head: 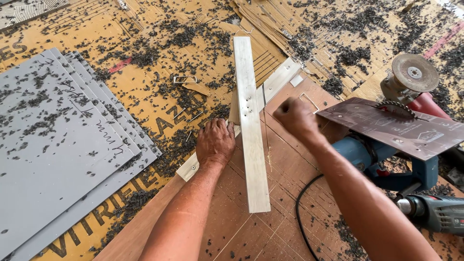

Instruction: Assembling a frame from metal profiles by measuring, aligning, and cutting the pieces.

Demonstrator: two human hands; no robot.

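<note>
A: Why is the left hand flat on the crossing strip?

B: It pins it; the long strip lies just right of it.

A: The right hand?

B: Fisted, perhaps pinching something small; hard to tell.

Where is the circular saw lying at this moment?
In the head view the circular saw lies on its side at the right, beside the right hand, on the brown board, with an angle grinder just behind it.
</note>
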